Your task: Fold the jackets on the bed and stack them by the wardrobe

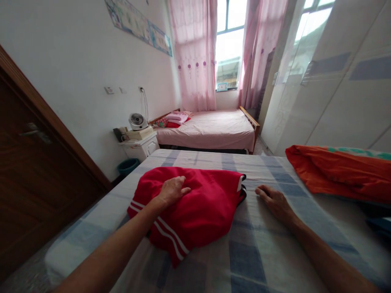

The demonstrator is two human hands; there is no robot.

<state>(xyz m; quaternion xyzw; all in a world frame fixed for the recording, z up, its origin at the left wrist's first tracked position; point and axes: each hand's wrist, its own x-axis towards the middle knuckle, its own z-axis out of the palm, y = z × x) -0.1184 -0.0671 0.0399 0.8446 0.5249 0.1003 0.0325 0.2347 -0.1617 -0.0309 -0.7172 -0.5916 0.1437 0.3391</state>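
Observation:
A red garment with paired white stripes (207, 207) lies folded and rumpled on the striped bed in front of me. Black-and-white trim shows at its right edge. On top of the cloth, towards its left half, rests my left hand (173, 190), thumb held apart from the fingers and nothing gripped. My right hand (275, 201) is on the sheet just right of the trimmed edge, apart from the garment. Its fingers are loosely bent, with nothing seen in them. The garment's exact kind cannot be made out.
Blue-and-white checked bedding (247, 260) spreads under the garment. Orange folded bedding (339, 173) lies at the right. Beyond are a pink bed (214, 130), a white nightstand (142, 148) with a fan (138, 121), and a teal bin (128, 166). A white wardrobe (330, 101) stands right.

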